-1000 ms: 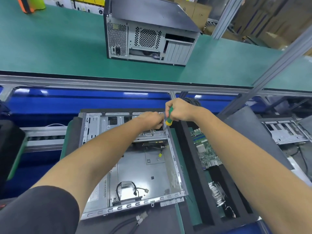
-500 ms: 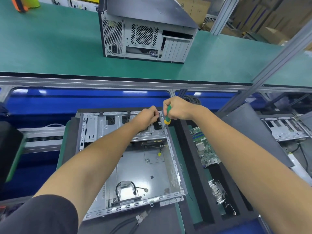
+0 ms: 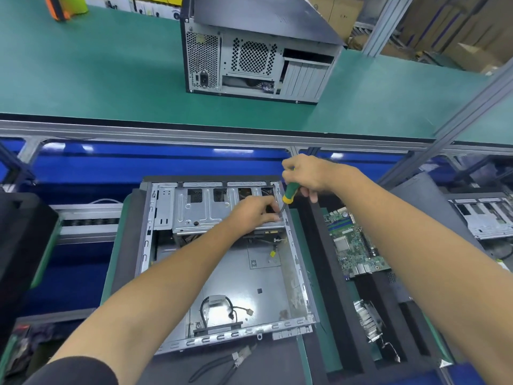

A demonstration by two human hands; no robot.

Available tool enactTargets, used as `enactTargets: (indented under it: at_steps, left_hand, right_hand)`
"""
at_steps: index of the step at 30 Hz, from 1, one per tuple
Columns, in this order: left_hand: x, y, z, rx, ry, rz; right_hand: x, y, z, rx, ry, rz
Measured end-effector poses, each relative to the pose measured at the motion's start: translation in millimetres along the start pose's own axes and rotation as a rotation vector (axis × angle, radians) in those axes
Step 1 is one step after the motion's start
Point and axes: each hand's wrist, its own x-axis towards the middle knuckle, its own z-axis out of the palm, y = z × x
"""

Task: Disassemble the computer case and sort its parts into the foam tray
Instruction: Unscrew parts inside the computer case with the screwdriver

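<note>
The open computer case point(image 3: 249, 282) lies flat in front of me, its side panel off. A metal drive cage point(image 3: 205, 212) spans its far end. My right hand point(image 3: 311, 173) grips a screwdriver point(image 3: 288, 194) with a green and yellow handle, its shaft pointing down at the cage's right end. My left hand point(image 3: 255, 212) rests on the cage there, fingertips pinched at the screwdriver's tip. Right of the case lies the black foam tray point(image 3: 313, 218), holding a green motherboard point(image 3: 355, 243) and a finned heatsink point(image 3: 369, 320).
A closed computer tower point(image 3: 255, 51) stands on the green conveyor point(image 3: 97, 73) beyond. A loose cable point(image 3: 219, 368) lies near the case's front edge, and a small wired part point(image 3: 219, 301) sits inside the case. Another stripped chassis point(image 3: 483, 218) lies at far right.
My left hand has slid a little down onto the cage's right end, fingers now at the screwdriver tip. My right hand has risen slightly, so more of the handle shows.
</note>
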Motion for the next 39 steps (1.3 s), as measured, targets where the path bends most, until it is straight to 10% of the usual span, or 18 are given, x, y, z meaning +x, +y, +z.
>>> enactTargets:
  at_steps: [8,13,22,27,33,39]
  left_hand:
    - [2,1,1,0.09,0.031,-0.004]
    - [-1,0,4,0.181,0.04,0.013]
    - [-2,2,5,0.192,0.061,-0.039]
    - [-2,1,3,0.11,0.049,-0.068]
    - [-3,2,4,0.143,0.054,-0.036]
    - [-4,4,2,0.155,0.048,-0.048]
  right_hand:
    - [-4,1,-12,-0.098,-0.2,-0.095]
    - [0,5,-9,-0.472,0.07,-0.108]
    - [-4,-9,-8,-0.315,-0.075,-0.225]
    - [-3,-12,-8,-0.7,0.109,-0.162]
    - [-9,-21,-3,-0.312,-0.085,-0.23]
    - [-7,-25,1,-0.488,0.036,-0.087]
